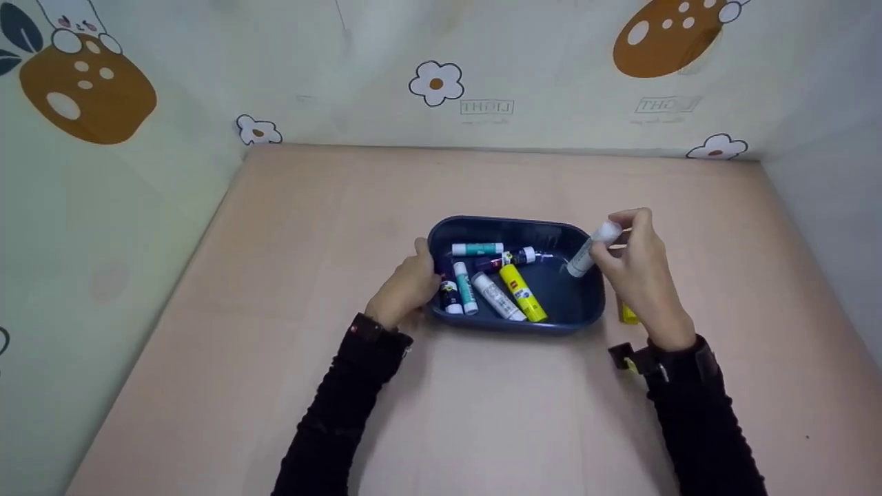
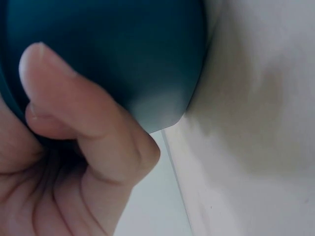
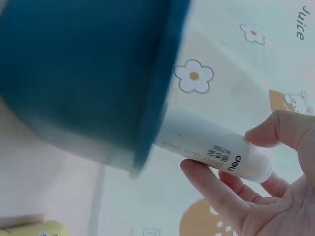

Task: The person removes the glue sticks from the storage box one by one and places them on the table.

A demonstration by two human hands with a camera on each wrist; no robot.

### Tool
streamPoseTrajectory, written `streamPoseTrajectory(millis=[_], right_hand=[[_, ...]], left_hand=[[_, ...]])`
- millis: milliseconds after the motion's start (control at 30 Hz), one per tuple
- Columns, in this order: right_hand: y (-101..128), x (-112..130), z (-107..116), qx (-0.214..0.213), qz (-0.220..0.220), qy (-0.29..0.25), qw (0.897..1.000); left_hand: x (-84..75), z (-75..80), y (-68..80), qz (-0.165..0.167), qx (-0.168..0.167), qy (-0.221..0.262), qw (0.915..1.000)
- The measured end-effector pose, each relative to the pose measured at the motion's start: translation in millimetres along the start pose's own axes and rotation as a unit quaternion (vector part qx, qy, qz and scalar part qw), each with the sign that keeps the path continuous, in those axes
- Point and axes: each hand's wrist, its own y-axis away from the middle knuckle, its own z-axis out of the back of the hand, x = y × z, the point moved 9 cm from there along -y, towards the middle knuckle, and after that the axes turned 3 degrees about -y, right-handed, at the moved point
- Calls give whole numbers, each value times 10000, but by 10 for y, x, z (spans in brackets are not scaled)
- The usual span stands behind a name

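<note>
From the head camera, the right hand pinches a white glue stick between thumb and fingertips, tilted, its lower end over the right rim of the dark blue tray. The left hand is curled round the tray's left wall. Inside the tray lie several more sticks, among them a yellow glue stick, a teal-banded one and a white one. Another yellow stick lies on the counter just beside the tray, partly hidden by the right hand.

The left wrist view shows curled fingers pressed against the tray's smooth blue outer wall, with pale counter beside it.

The right wrist view shows the white stick crossing the tray's rim, held near its cap end by thumb and two fingers.

The stick looks light, rigid and smooth-skinned, so likely a little slippery; a pinch across the middle of the barrel seems safest. The tray looks like stiff plastic that could slide on the counter.

The counter is a pinkish-beige sheet, walled by pale panels printed with flowers and brown shapes
</note>
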Motion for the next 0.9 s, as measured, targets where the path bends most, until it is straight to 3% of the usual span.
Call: streamPoseTrajectory(millis=[367, 567, 700, 900], right_hand=[[-16, -79, 294, -19, -12, 367, 9993], [-53, -387, 403, 423, -621, 642, 9951], [-53, -701, 407, 1029, -1335, 638, 9836], [16, -1142, 297, 1931, -2314, 586, 9517]], left_hand=[[16, -16, 10, 86, 101, 14, 9999], [10, -20, 5, 88, 117, -111, 9998], [10, -19, 0, 68, 110, -54, 9999], [22, -22, 1, 58, 128, -14, 9999]])
